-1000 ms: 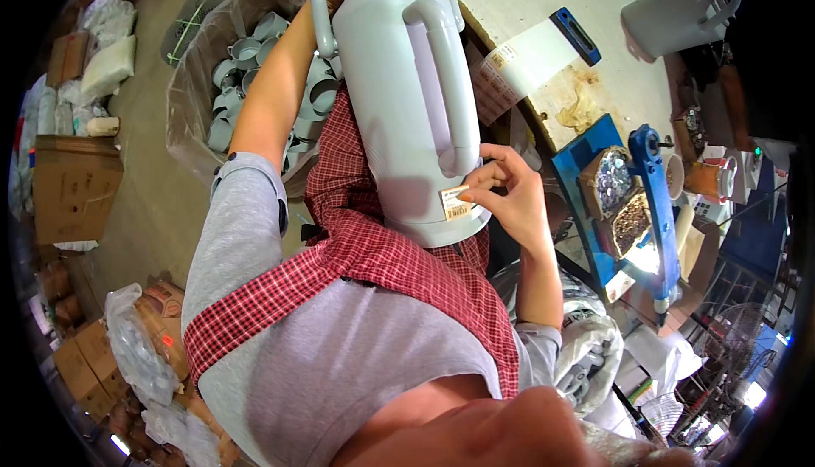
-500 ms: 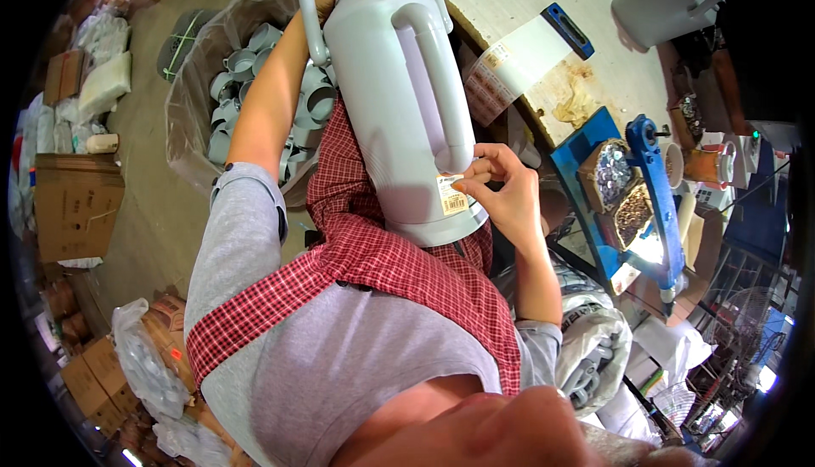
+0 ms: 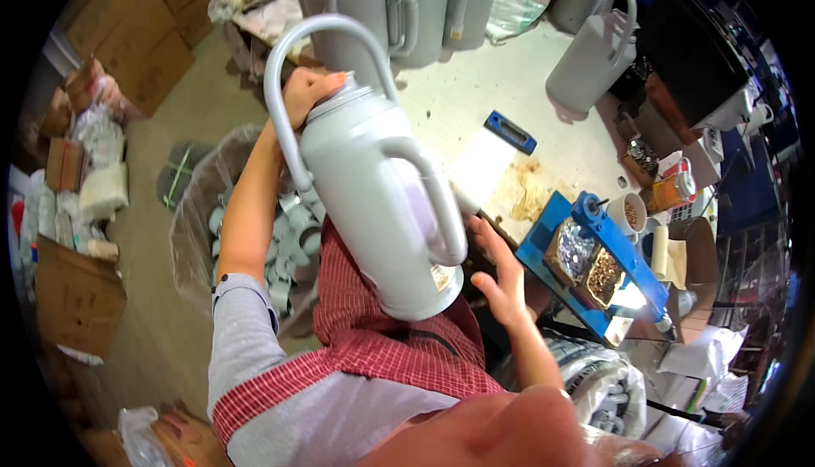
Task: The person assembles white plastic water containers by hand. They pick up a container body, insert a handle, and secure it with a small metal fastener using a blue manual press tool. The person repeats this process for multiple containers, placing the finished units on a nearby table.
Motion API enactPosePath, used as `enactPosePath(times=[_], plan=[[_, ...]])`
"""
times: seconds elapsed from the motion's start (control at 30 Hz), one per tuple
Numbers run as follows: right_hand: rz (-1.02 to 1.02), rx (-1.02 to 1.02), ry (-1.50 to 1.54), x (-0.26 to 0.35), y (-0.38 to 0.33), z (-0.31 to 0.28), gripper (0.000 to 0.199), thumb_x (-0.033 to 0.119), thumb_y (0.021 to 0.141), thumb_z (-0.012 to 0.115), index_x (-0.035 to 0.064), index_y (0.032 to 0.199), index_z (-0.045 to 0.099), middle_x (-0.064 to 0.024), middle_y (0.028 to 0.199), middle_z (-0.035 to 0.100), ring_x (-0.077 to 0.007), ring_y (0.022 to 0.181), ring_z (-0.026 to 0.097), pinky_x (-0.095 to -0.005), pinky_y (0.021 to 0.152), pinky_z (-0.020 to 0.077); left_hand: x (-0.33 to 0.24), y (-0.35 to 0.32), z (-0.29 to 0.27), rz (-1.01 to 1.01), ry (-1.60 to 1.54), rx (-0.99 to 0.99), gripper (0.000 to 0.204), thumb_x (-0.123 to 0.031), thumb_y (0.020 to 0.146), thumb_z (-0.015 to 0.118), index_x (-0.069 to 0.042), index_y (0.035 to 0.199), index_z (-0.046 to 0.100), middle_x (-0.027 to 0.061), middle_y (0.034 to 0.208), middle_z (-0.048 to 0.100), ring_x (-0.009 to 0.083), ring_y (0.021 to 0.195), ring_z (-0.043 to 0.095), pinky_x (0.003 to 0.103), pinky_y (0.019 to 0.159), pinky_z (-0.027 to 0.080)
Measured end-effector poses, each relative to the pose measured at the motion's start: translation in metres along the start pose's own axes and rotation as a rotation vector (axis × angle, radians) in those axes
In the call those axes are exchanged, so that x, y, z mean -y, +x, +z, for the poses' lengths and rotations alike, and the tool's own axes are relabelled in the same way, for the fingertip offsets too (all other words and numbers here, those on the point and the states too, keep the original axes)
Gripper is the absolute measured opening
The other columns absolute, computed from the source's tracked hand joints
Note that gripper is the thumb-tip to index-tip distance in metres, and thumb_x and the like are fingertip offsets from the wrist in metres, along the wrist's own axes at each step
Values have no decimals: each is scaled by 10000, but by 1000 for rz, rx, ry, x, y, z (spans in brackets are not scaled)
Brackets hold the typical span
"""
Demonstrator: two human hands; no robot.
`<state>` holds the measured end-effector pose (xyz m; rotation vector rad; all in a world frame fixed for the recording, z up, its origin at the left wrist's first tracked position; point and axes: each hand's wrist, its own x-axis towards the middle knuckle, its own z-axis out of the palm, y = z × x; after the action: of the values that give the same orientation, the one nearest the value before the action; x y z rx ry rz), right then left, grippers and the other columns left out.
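Note:
A large grey thermos jug point(image 3: 361, 204) with a side handle and a raised carrying handle leans over my lap, its base against my red checked apron point(image 3: 356, 297). At its top, my left hand point(image 3: 306, 98) is closed around the neck. A small printed label point(image 3: 441, 276) sits low on the jug's body, below the side handle. My right hand point(image 3: 501, 276) is just right of the base, fingers apart and holding nothing.
More grey jugs point(image 3: 420, 8) stand at the table's back, another jug point(image 3: 586, 59) farther right. A label sheet point(image 3: 488, 161) lies under a blue-ended tool point(image 3: 511, 132). A blue metal frame point(image 3: 624, 255) holds boxes of small parts. Grey cups point(image 3: 289, 238) fill a lined bin at left.
My right hand has left the label and opened beside the base. The jug leans more, its top toward the left. The view has shifted, showing more of the table's far side.

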<state>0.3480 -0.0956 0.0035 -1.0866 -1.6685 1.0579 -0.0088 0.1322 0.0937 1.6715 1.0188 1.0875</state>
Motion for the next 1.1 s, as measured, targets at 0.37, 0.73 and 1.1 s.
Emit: enactPosePath(times=[0.37,0.73,1.1], plan=[[-257,-799,226,-27,276,-41,204,179,923,678,44,871,533,14,571,478,-65,468,448,-232,443,359,41,141,-44,653,66,-743,339,-284,948,609,-29,1171,593,79,1150,586,186,1093,534,324,945,418],[-271,-952,-183,-122,422,-57,381,356,867,733,11,952,596,-81,722,610,-192,649,564,-330,638,464,239,117,-1,319,30,-613,1029,-218,776,810,-27,1531,138,179,1488,335,292,1314,403,419,1082,345],[-676,-1269,-819,-7,415,-226,528,286,837,742,20,1251,550,-199,1264,552,-342,1224,488,-427,1029,372,84,-64,-12,-42,-177,1261,825,-338,740,812,-29,1417,456,137,1490,410,275,1339,435,409,1123,330]])
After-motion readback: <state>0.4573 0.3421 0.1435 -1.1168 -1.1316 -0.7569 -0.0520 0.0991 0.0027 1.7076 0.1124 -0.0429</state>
